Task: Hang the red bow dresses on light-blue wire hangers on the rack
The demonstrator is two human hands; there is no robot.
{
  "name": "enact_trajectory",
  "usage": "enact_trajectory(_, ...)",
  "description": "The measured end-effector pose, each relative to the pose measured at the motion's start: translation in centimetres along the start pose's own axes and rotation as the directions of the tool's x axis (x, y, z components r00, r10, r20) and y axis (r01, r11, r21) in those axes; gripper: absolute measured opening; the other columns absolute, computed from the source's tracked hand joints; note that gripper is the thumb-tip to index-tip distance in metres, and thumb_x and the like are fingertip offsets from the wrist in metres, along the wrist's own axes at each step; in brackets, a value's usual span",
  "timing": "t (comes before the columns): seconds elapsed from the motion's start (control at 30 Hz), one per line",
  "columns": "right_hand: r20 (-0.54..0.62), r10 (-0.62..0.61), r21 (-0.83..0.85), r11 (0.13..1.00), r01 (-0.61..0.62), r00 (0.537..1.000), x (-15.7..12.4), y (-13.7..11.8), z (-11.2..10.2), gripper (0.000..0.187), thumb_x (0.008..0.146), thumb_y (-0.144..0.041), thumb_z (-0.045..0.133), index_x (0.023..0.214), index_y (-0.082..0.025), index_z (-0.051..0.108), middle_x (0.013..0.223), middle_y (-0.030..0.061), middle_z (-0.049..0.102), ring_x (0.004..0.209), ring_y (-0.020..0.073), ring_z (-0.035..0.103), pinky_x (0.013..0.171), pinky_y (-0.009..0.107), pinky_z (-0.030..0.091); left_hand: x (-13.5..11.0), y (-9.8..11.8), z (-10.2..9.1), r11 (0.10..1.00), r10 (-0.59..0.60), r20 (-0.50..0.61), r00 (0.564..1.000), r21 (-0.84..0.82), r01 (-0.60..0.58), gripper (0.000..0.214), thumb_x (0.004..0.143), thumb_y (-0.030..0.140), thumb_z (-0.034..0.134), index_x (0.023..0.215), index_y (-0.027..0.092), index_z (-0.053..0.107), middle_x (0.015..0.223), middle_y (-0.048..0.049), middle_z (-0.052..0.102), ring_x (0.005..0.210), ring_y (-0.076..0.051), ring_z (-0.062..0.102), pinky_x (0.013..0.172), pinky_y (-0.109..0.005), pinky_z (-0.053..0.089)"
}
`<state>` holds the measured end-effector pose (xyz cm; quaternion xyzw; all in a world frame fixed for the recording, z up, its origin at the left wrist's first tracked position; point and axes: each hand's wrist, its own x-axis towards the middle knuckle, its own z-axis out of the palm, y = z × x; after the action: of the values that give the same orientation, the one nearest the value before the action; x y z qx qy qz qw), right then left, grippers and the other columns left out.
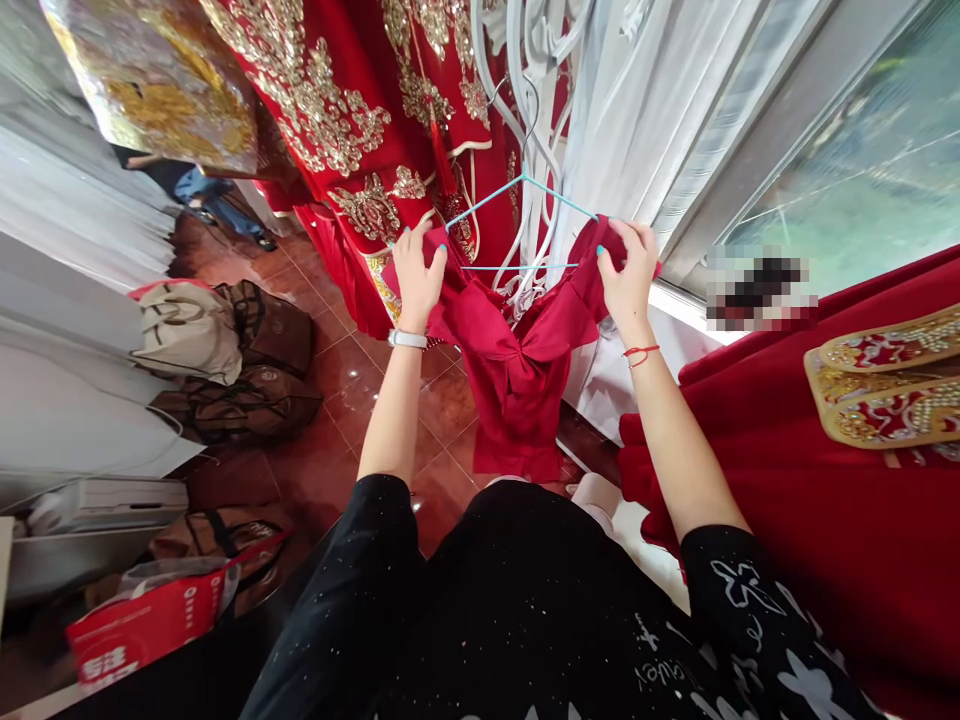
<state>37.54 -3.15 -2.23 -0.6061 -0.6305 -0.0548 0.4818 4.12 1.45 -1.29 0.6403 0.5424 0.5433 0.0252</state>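
A red dress (517,370) with a knotted bust hangs on a thin light-blue wire hanger (491,202). The hanger's metal hook (533,115) is at a white curled metal rack (511,60). At the dress's left shoulder part, my left hand (418,272) pinches the red fabric, thumb against fingers. My right hand (628,268) grips the other shoulder part, close to the hanger's right end. The two sides of the dress are spread apart between my hands, and its lower end falls toward the tiled floor.
Red gowns with gold sequins (330,120) hang beyond my left hand. Brown bags (270,330) and a red paper bag (150,620) are at the left. A red garment with gold trim (750,420) lies to the right, beside a window (862,170). Another person's legs (221,200) show at upper left.
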Motion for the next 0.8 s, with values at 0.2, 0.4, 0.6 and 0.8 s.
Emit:
enact_trajectory(0.2,0.080,0.061,0.009,0.998,-0.062,0.995,1.9,-0.5,-0.4,0.042,0.096,-0.042,0.060,0.135,-0.028,0.062,0.140,0.0133,0.060,0.137,0.0376,0.053,0.114,0.064,0.048,-1.3,2.4,1.0,0.983,-0.128,0.080,0.989,0.142,0.116,0.050,0.087,0.046,0.074,0.129,0.024,0.058,0.143,-0.0158,0.061,0.149,-0.038,0.044,0.129,-0.059,0.027)
enact_trajectory(0.4,0.091,0.169,0.040,0.984,-0.174,0.981,3.7,-1.4,1.7,0.039,0.097,-0.044,0.059,0.129,-0.021,0.063,0.146,0.0213,0.053,0.142,0.0466,0.045,0.111,0.071,0.046,-1.3,3.7,1.9,0.964,-0.212,0.042,0.976,0.172,0.202,0.034,0.094,0.040,0.064,0.123,0.021,0.060,0.133,-0.0180,0.065,0.149,-0.039,0.044,0.128,-0.058,0.031)
enact_trajectory(0.6,0.010,0.169,0.006,0.986,-0.169,0.986,4.8,-1.5,2.4,0.022,0.104,-0.022,0.046,0.107,-0.019,0.068,0.122,0.0205,0.066,0.141,0.0392,0.042,0.122,0.068,0.033,-1.1,2.8,0.0,0.968,-0.187,0.139,0.973,0.192,0.159,0.027,0.095,0.036,0.062,0.120,0.025,0.061,0.126,-0.0136,0.070,0.140,-0.035,0.056,0.120,-0.049,0.044)
enact_trajectory(0.8,0.079,0.335,-0.118,0.938,-0.325,0.939,5.8,-2.7,1.1,0.029,0.097,0.003,0.039,0.091,-0.010,0.065,0.117,0.0280,0.067,0.132,0.0373,0.054,0.119,0.062,0.034,-0.5,2.8,-1.1,0.947,-0.211,0.210,0.955,0.286,0.146,0.021,0.096,0.028,0.053,0.113,0.020,0.063,0.113,-0.0142,0.074,0.131,-0.034,0.063,0.116,-0.043,0.047)
